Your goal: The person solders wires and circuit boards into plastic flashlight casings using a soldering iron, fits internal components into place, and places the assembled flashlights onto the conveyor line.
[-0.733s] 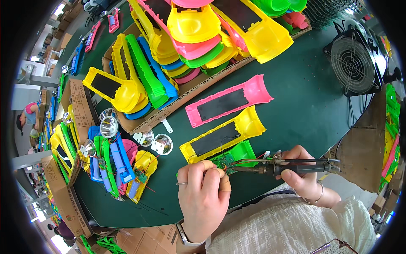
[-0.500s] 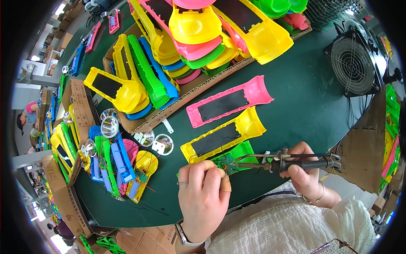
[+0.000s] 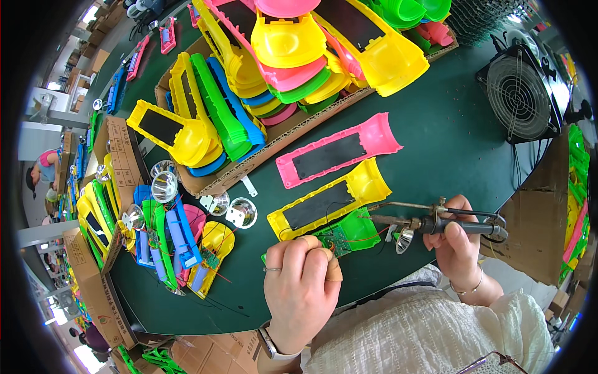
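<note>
A brown cardboard tray point(image 3: 274, 138) is lying at twelve o'clock, holding stacked yellow, pink, green and blue torch shells point(image 3: 293, 56). At six o'clock the left hand point(image 3: 303, 288) is curling closed, pinching a small circuit board point(image 3: 337, 240) against a green shell point(image 3: 355, 225). At three o'clock the right hand point(image 3: 459, 244) is gripping a soldering iron point(image 3: 436, 223), its tip pointing toward nine o'clock above the green shell.

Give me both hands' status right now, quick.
Left hand: closed, pinching the small circuit board at the green casing.
Right hand: closed, grip around the soldering iron handle.
</note>
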{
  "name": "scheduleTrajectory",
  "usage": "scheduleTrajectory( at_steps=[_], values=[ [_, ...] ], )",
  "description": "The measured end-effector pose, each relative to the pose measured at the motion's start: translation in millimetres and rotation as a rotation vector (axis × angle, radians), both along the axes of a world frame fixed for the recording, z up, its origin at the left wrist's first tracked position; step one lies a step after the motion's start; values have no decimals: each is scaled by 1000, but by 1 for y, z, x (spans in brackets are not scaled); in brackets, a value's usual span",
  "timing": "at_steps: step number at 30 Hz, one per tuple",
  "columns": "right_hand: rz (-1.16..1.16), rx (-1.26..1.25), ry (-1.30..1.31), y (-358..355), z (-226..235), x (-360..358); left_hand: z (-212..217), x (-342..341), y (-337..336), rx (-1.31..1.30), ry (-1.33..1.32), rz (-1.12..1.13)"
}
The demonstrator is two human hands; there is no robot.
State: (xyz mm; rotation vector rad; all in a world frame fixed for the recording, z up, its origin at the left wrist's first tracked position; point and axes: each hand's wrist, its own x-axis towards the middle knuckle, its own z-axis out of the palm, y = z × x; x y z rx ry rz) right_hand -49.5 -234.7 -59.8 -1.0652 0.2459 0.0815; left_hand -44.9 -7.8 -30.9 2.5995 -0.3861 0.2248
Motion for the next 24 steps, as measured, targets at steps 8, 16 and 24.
scheduleTrajectory(
  at_steps=[8, 16, 24],
  values=[
    [12, -10, -56, 3, 3, 1, -30, -1, 19, -60, -263, -81],
    [20, -29, -55, -2, -1, -1, 3, -23, 72, -2, -225, -133],
    [17, -87, -75, 0, 5, 9, -1, -59, 84, 465, -171, -467]
  ],
)
